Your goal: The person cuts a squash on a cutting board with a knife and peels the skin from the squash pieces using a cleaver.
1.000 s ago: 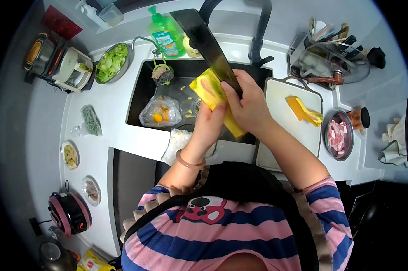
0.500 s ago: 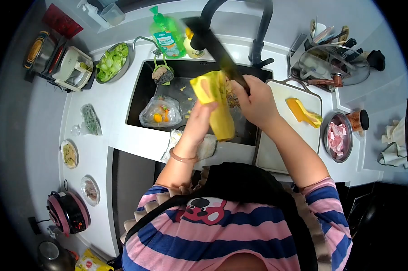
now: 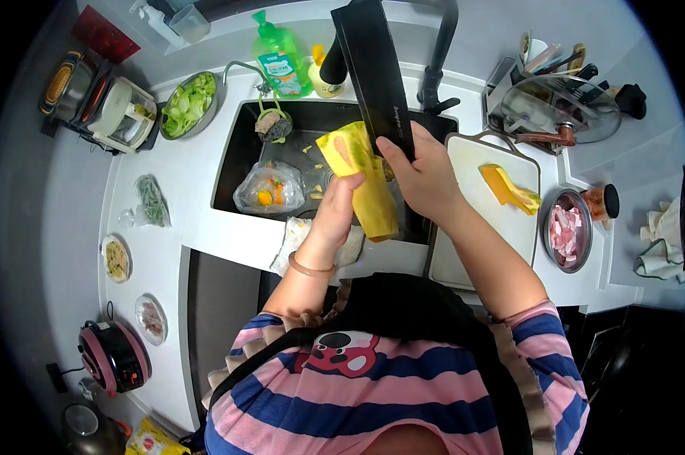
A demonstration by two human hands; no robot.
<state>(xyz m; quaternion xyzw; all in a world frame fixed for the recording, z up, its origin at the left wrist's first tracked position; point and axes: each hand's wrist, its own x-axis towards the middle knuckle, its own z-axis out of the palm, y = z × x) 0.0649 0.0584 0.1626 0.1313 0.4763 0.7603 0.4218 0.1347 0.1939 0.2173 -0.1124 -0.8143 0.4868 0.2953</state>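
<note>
Over the black sink (image 3: 229,163), my left hand (image 3: 335,208) is wrapped round a long yellow squash piece (image 3: 374,205), with green streaks and a hollowed pinkish patch near its upper end. My right hand (image 3: 427,171) grips a broad dark knife (image 3: 373,72); its handle is hidden in my fingers. The blade points up and away, its lower part beside the squash's upper right edge. Whether blade and squash touch, I cannot tell. Yellow scraps and a clear bag (image 3: 270,187) with orange bits lie in the sink. Another squash piece (image 3: 509,188) rests on the cutting board (image 3: 483,243).
The black faucet (image 3: 436,61) rises behind the sink, near the blade. Green soap bottle (image 3: 278,64) and a yellow-topped bottle (image 3: 326,80) stand at the back. Lettuce bowl (image 3: 191,106) is at left, meat bowl (image 3: 568,227) at right. A white cloth (image 3: 289,246) lies on the front edge.
The knife has swung more upright and its broad face now shows. The squash has turned steeper than a second ago, its lower end moving left. Both hands have kept their holds.
</note>
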